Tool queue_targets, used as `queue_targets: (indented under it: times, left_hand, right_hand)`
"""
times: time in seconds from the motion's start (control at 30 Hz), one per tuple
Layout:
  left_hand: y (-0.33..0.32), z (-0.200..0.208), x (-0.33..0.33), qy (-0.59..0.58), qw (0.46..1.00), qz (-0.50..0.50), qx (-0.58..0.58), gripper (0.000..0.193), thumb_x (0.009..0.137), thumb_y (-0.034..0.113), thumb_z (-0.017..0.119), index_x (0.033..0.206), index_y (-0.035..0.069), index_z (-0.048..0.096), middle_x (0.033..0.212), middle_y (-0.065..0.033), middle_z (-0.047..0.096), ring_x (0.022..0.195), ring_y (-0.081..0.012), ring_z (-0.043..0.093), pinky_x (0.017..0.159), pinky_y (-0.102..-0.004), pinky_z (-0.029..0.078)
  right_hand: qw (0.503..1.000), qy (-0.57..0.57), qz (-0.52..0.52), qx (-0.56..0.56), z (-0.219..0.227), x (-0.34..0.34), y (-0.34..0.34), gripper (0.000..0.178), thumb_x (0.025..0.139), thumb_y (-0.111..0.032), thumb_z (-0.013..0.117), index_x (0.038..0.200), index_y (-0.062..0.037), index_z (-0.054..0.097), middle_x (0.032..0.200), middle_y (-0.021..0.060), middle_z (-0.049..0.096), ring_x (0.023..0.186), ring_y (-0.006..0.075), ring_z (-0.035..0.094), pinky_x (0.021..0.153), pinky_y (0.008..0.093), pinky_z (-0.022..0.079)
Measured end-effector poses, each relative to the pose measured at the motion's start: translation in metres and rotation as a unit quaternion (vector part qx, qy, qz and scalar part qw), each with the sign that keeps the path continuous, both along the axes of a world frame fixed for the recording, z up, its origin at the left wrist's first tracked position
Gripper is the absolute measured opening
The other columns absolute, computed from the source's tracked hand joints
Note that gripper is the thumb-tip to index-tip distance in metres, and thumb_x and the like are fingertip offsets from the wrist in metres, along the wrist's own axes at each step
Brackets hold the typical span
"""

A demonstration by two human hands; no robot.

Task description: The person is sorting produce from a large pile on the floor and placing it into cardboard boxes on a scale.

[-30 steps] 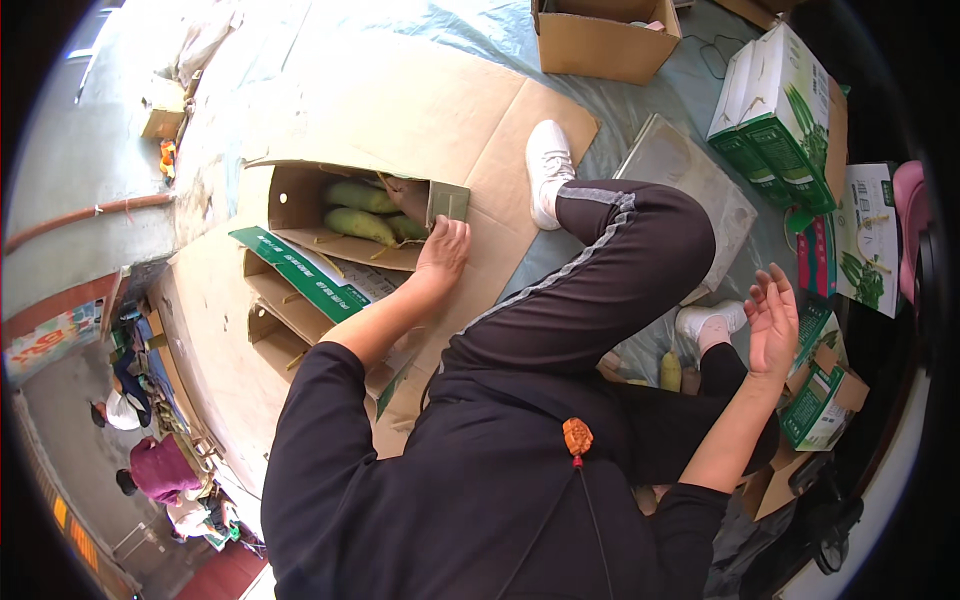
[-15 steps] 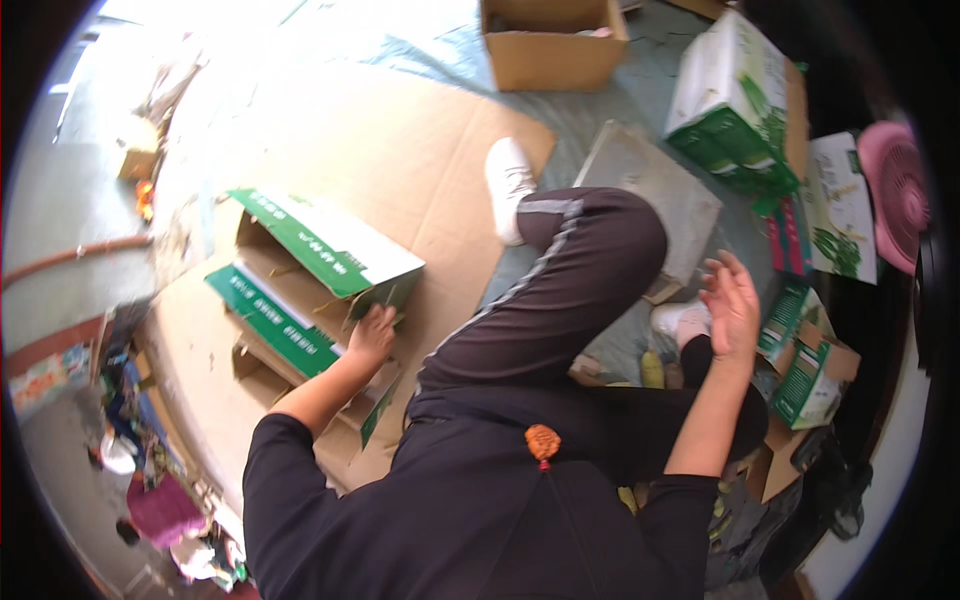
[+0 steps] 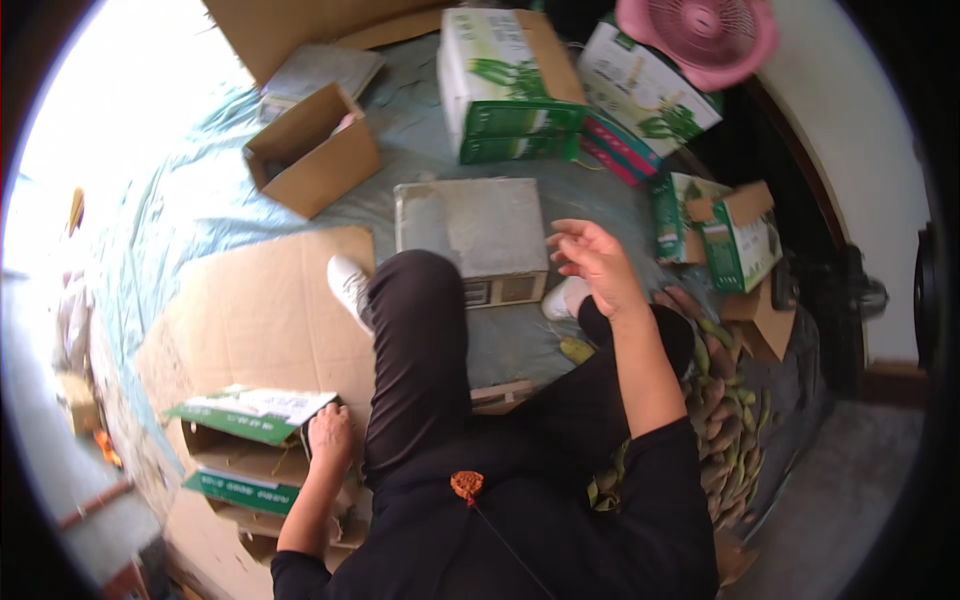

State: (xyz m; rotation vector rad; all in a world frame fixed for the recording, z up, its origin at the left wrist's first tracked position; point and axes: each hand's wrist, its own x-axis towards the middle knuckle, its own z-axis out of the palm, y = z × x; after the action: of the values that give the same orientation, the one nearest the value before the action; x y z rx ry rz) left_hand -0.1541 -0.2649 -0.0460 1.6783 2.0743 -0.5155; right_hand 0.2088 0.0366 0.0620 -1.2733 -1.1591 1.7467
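My left hand is at the right end of a green and white cardboard carton, its fingers curled over the edge. The carton lies on its side with an open face showing a bare brown inside. Just below it lies a second carton with a green flap, also open and partly hidden by my left forearm. My right hand is raised over my right foot, fingers bent but apart, holding nothing. Nearest to it is a flat grey box on the floor.
A flat cardboard sheet covers the floor at left. An open brown box, green and white cartons and a pink fan stand farther off. Smaller cartons and a heap of long green and brown produce are at right.
The view has swung right, bringing the produce heap into sight and shifting the cartons to the lower left. My left hand stays at the carton's end; my right hand remains raised and empty.
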Motion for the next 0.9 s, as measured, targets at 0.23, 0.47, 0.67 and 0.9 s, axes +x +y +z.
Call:
queue_targets:
  times: [0.23,0.47,0.67,0.9]
  left_hand:
    - [-0.021,-0.025,-0.036,0.199,0.953,-0.015,-0.229,0.043,0.078,0.032,0.058,0.113,0.008,0.061,0.125,-0.0147,0.053,0.12,-0.0375,0.045,0.103,-0.0535,0.027]
    - [0.038,0.018,-0.011,0.123,0.99,0.021,-0.071,0.027,0.073,0.026,0.064,0.095,0.01,0.066,0.102,-0.012,0.065,0.1,-0.0273,0.06,0.098,-0.0502,0.033]
    - [0.102,0.038,-0.035,0.026,0.993,0.033,0.107,0.035,0.081,0.033,0.063,0.109,0.013,0.06,0.103,-0.0108,0.062,0.098,-0.0298,0.059,0.09,-0.0473,0.038]
    - [0.244,0.113,0.029,-0.137,0.948,-0.015,0.285,0.028,0.079,0.012,0.061,0.105,0.002,0.063,0.102,-0.0171,0.063,0.098,-0.0337,0.059,0.085,-0.0406,0.045]
  right_hand:
    - [0.999,0.009,-0.028,0.031,0.017,0.027,0.002,0.029,0.085,-0.013,0.06,0.112,-0.0025,0.055,0.091,0.001,0.061,0.078,0.0073,0.056,0.065,0.0209,0.043]
    - [0.999,-0.004,-0.004,0.042,0.024,0.067,0.0,0.029,0.088,-0.014,0.058,0.115,-0.0039,0.055,0.098,0.0029,0.061,0.084,0.008,0.055,0.072,0.0213,0.044]
    - [0.995,0.028,-0.015,0.099,0.028,0.085,-0.006,0.027,0.085,-0.008,0.06,0.11,0.0025,0.056,0.091,0.0025,0.06,0.08,0.0076,0.054,0.07,0.0231,0.045]
    - [0.992,0.031,-0.003,0.124,0.028,0.09,-0.018,0.026,0.084,-0.008,0.061,0.109,-0.0001,0.058,0.091,0.0035,0.06,0.083,0.0086,0.055,0.072,0.0234,0.046]
